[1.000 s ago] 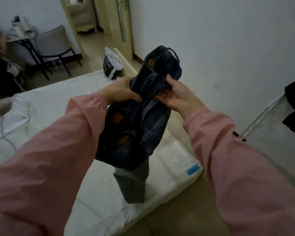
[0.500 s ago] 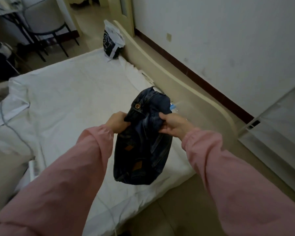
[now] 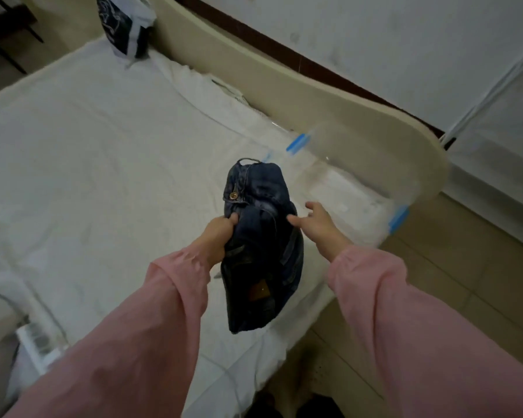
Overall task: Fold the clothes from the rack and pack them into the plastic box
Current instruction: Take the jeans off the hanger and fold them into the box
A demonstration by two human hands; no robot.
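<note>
Your left hand (image 3: 216,238) holds the bundled jeans (image 3: 261,254) above the bed (image 3: 103,161), fingers (image 3: 232,218) clamped on them. Your right hand (image 3: 319,226) hovers just beside them, fingers spread.

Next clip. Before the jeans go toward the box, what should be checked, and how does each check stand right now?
1. Left hand grips the bundled dark blue denim jeans: ok.
2. Right hand also holds them: not ok, fingers spread open beside the bundle.
3. Fold is neat: cannot tell.
4. Clear plastic box with blue clips sits on the white bed, right of the jeans: ok.
5. Box is open: cannot tell.
</note>
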